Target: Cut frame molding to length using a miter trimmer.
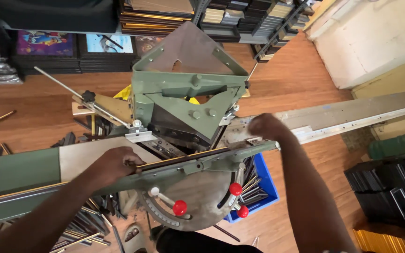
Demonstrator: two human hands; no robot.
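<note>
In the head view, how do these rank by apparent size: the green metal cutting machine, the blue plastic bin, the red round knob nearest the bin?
Largest to smallest:
1. Green metal cutting machine
2. Blue plastic bin, partly hidden behind the machine
3. Red round knob

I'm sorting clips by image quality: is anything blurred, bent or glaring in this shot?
Head view: the right hand is smeared by motion blur, while the left hand on the gold-edged moulding strip stays sharp; the wide lens bows the long fence rail; daylight is even, with mild glare on the red knobs.
</note>
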